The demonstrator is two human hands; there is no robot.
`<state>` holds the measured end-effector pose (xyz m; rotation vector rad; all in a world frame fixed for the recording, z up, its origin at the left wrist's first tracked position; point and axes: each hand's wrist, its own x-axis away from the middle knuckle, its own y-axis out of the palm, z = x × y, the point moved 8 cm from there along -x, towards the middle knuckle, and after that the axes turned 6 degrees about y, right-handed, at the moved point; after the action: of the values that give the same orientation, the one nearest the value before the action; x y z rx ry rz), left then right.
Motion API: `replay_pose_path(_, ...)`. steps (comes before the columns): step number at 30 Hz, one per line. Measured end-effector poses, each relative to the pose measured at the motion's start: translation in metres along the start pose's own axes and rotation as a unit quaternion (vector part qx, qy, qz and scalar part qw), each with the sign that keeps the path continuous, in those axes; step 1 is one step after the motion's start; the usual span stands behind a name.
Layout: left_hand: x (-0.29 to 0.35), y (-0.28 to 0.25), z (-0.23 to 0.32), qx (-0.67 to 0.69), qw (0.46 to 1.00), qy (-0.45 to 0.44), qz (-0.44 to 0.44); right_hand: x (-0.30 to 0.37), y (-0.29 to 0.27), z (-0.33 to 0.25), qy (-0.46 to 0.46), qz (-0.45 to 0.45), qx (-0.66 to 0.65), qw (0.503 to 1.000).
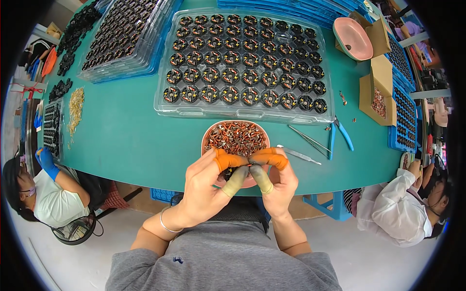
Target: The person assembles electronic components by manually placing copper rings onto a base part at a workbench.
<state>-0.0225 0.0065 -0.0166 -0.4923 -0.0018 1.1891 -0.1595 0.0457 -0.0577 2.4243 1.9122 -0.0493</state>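
My left hand (206,177) and my right hand (276,182) meet over the near side of a pink bowl (264,138), with orange finger cots on the index fingers and yellowish ones on the thumbs. Inside the bowl lies a heap of small copper-coloured parts (238,136). Between my left thumb and fingers shows part of a round black piece (227,173), mostly hidden by the hand. The fingertips of both hands pinch together and touch; whatever is between the right fingertips is too small to name.
Beyond the bowl stands a clear tray (204,112) of round black parts in rows. Tweezers (310,139), a metal hand tool (302,155) and blue-handled pliers (344,135) lie to the right. A cardboard box (381,77) and another pink bowl (353,38) stand farther. Co-workers sit on both sides.
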Motion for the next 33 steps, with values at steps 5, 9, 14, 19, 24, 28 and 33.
replay_pose_path(5, 0.004, 0.001, -0.002, -0.002, 1.000, -0.016, 0.005, 0.002, -0.001, -0.011, -0.048, 0.035, 0.070, 0.996)
replay_pose_path(9, 0.008, 0.003, -0.005, -0.011, 1.000, 0.003, 0.025, 0.005, 0.000, -0.013, -0.079, 0.067, 0.093, 0.990)
replay_pose_path(14, 0.012, 0.014, -0.017, 0.171, 0.975, -0.135, -0.044, -0.003, -0.009, 0.002, -0.022, 0.077, 0.000, 0.997)
replay_pose_path(19, 0.016, 0.019, -0.031, 0.295, 0.944, -0.136, -0.046, -0.007, -0.014, 0.005, 0.075, 0.026, -0.160, 0.984)
replay_pose_path(24, 0.011, 0.010, -0.017, 0.155, 0.987, -0.028, -0.029, -0.006, -0.011, 0.009, 0.096, -0.005, -0.128, 0.987)
replay_pose_path(28, 0.011, 0.010, -0.019, 0.149, 0.987, -0.046, -0.030, -0.006, -0.007, 0.002, 0.044, -0.038, -0.058, 0.997)
replay_pose_path(33, 0.011, 0.007, -0.015, 0.122, 0.992, -0.036, -0.024, -0.007, -0.004, -0.002, 0.041, -0.033, -0.013, 0.999)
